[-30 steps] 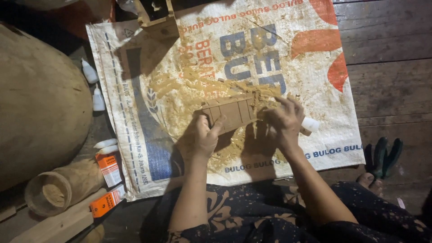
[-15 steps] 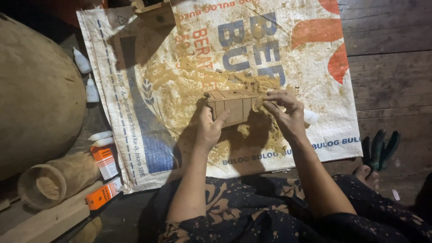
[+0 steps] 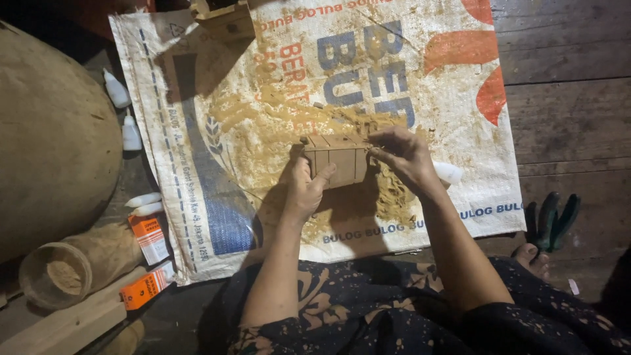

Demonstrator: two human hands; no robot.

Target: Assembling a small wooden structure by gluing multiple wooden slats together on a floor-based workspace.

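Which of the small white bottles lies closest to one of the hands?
The white bottle just right of the right hand, lying on the woven sack. The other white bottles sit off the sack's left edge, far from both hands.

Informal craft workshop, floor-level. Dark wooden plank floor (image 3: 565, 118); a woven plastic sack (image 3: 217, 197), caked with sawdust, spread flat as a work mat. Left: small white glue bottles (image 3: 131, 135), orange cartons (image 3: 148, 238), hollowed wooden cylinder (image 3: 66, 273), timber offcut (image 3: 59, 325). Right: green work glove (image 3: 552, 220).
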